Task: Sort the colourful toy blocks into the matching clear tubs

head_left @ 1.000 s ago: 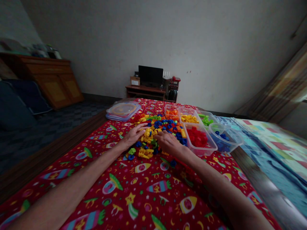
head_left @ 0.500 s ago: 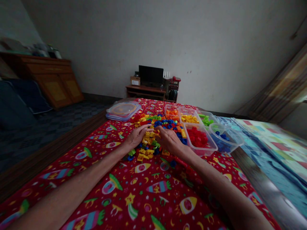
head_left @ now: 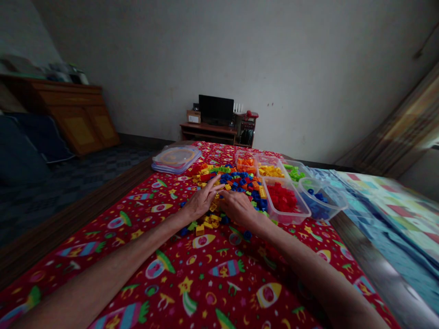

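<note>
Spreading nearest the person, a red printed cloth [head_left: 219, 292] lies under both forearms and runs beneath the loose toy bricks [head_left: 242, 182]. The left hand [head_left: 201, 201], fingers extended and parted, lies low over the heap's left side. The right hand [head_left: 239, 206] is curled in at its near middle, close to the left; its fingertips are hidden, so I cannot tell whether it grips a brick.

On the right, a box of red bricks [head_left: 291, 217] hems in the heap, with a round tub of blue ones [head_left: 338, 202] just beyond its side. Boxes holding orange, yellow and green bricks line up behind. A stack of lids [head_left: 176, 158] sits off the far left.

The bricks point every way, with no shared long axis; the heap itself stretches from near left to far right.

Open cloth lies left of the heap up to the wooden edge [head_left: 113, 192] and in front of it; the boxes crowd the right. A monitor [head_left: 216, 109] stands well beyond the table.
</note>
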Demonstrator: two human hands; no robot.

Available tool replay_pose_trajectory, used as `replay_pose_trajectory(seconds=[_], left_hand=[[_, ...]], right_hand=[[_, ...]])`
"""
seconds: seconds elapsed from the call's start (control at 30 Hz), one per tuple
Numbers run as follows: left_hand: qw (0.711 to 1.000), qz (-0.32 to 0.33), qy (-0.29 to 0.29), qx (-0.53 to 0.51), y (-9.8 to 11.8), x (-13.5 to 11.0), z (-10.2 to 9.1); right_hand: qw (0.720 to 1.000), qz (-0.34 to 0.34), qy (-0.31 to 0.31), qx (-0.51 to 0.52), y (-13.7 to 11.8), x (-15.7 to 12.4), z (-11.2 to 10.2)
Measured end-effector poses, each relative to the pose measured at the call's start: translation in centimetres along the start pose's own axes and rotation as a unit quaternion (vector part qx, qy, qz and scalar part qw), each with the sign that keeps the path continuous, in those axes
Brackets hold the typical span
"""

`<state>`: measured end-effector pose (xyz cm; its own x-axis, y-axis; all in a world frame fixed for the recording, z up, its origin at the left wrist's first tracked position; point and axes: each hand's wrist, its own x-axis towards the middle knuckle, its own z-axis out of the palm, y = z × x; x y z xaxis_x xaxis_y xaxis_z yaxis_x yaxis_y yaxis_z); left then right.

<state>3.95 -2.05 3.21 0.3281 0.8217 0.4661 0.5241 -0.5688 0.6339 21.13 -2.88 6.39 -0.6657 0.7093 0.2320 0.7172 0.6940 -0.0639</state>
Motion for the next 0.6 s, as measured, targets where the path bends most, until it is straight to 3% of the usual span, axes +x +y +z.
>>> replay_pose_trajectory(seconds=[0.2,0.43,0.6], left_hand=[[0.997,-0.019,0.0,-0.077,0.13,0.12,0.0],[0.999,-0.023,0.022,-0.017,-0.39,0.06,-0.01],[0.999,-0.027,0.017,-0.014,-0.09,-0.04,0.0]], right_hand=[[1.0,0.011,0.002,-0.011,0.33,0.24,0.46],[0.998,0.015,0.051,0.032,0.87,0.18,0.24],[0.999,-0.011,0.04,0.033,0.61,0.06,0.19]])
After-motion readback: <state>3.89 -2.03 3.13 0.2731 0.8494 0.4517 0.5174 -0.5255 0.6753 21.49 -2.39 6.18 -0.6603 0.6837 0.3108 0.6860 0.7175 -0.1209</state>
